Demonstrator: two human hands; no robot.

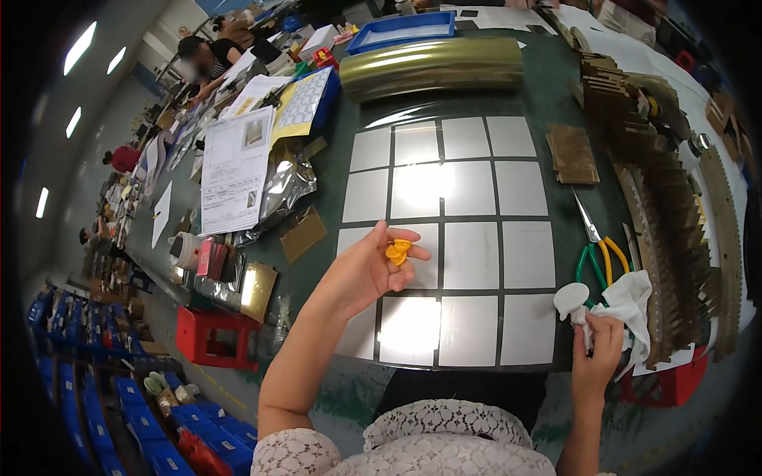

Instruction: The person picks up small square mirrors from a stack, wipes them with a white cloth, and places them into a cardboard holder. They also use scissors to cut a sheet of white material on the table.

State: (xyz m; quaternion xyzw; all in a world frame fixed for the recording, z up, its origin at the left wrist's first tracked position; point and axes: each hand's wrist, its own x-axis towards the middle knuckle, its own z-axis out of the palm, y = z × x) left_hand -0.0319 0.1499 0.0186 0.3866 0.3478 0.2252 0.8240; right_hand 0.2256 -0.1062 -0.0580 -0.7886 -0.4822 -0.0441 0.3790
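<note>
Fingers of left hand (367, 274) half-curled, loosely holding yellow pieces (398, 252) above white squares (471, 254) — fingers of right hand (601, 349) bent round white round-topped thing (571, 299), near right corner of surface (565, 230); light grip, cloth (632, 295) clear of squares, seems wise.

The left hand (369, 270) is turned palm up over a four-by-four grid of pale square sheets (471, 254), its fingers partly curled around small orange pieces (398, 252). At the grid's lower right, the right hand (599, 353) touches white material between a round white pad (571, 300) and a crumpled white cloth (631, 297). Just beyond lie long-nose pliers (593, 233) with green and yellow handles. A shiny olive-gold roll (432, 70) spans the far side of the dark green surface (548, 99), before a blue tray (357, 41).
</note>
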